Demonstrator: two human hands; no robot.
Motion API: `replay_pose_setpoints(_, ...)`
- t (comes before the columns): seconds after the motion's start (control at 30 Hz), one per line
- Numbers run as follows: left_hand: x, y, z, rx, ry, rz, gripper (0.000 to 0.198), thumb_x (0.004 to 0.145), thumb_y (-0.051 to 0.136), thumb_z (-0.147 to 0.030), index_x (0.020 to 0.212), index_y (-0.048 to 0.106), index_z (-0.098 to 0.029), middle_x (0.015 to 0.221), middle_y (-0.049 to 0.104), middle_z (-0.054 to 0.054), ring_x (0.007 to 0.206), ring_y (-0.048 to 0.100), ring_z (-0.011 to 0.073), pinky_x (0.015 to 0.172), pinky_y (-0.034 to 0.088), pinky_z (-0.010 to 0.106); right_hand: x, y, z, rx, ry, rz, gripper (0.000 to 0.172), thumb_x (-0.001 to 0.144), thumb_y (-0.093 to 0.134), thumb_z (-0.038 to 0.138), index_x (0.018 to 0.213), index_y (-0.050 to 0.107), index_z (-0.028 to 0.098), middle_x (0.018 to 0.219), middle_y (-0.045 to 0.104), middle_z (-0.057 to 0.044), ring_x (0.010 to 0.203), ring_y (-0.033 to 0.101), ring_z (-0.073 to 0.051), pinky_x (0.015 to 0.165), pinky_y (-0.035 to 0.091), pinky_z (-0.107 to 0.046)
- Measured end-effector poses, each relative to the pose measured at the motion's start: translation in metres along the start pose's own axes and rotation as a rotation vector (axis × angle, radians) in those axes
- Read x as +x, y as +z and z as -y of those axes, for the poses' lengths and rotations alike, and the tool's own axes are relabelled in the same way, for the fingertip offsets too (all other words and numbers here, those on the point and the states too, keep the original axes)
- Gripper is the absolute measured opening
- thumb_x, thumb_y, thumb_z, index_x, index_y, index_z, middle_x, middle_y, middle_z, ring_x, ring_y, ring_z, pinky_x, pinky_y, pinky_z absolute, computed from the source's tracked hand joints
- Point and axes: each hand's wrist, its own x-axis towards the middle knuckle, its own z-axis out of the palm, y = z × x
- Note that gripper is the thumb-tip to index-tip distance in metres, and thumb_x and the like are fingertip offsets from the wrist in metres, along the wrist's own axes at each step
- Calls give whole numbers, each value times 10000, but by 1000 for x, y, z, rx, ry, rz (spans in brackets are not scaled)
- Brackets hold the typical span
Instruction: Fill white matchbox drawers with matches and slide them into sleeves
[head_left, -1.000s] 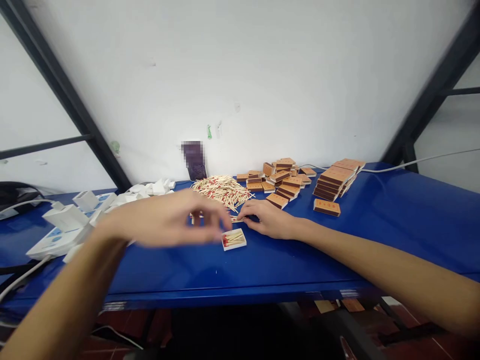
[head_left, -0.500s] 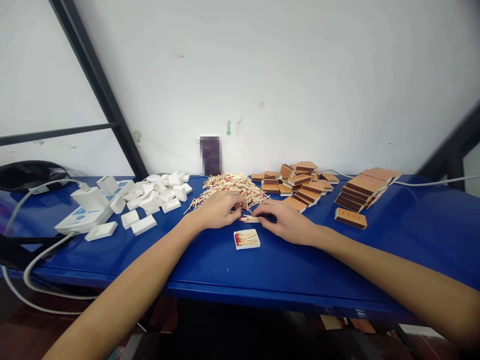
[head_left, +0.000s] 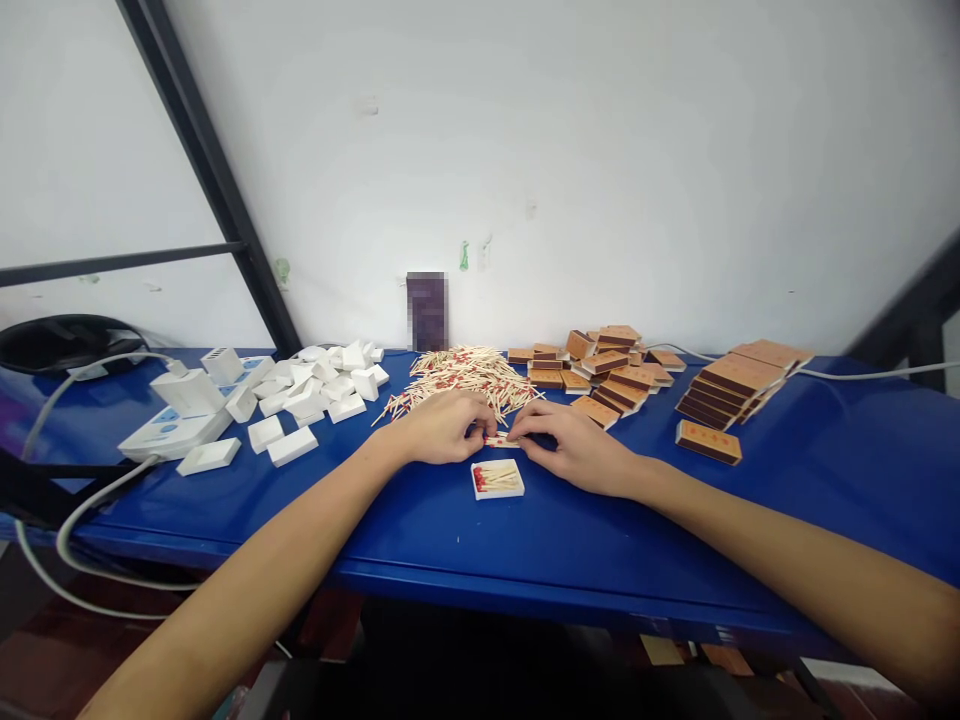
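A small white tray (head_left: 497, 479) holding a few red-tipped matches lies on the blue table (head_left: 465, 540). Just behind it, my left hand (head_left: 442, 427) and my right hand (head_left: 574, 446) meet, both pinching a small bundle of matches (head_left: 501, 440) between their fingertips. A big loose pile of matches (head_left: 465, 375) lies right behind my hands.
White inner trays (head_left: 315, 395) are heaped at the left, near a white power strip (head_left: 176, 425) with adapters and cables. Brown matchbox sleeves (head_left: 600, 365) lie scattered behind my right hand, with a stack (head_left: 739, 380) and one single sleeve (head_left: 709, 442) further right. A wall stands behind.
My left hand came down from mid-air to the table and joined my right hand on the match bundle. The camera view shifted left, showing more of the white trays.
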Motion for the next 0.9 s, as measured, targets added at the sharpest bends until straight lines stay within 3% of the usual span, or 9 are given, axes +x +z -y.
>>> replay_pose_setpoints(0.47, 0, -1, -2, -16, 15, 5, 269, 817, 487, -99, 929, 713, -191, 937, 672, 36, 775, 597, 149, 725, 452, 275, 0, -3, 4, 9, -8, 6, 179, 910, 535, 156, 946, 701, 212, 970, 649, -67, 883, 620, -190, 793, 515, -342)
replay_pose_setpoints(0.7, 1, -3, -3, -41, 23, 14, 278, 822, 483, -106, 957, 712, -190, 967, 681, 42, 863, 613, 167, 807, 471, 299, -1, -2, 4, -1, -23, 12, 195, 919, 534, 166, 968, 714, 224, 990, 648, -67, 894, 618, -191, 803, 511, -347)
replay_pose_setpoints(0.9, 1, -3, -3, -53, 16, 21, 299, 809, 482, -112, 961, 724, -199, 945, 708, 38, 846, 628, 171, 787, 469, 297, -1, -4, 10, -18, -40, 50, 211, 948, 521, 213, 1024, 718, 222, 1065, 631, -91, 988, 601, -214, 874, 504, -386)
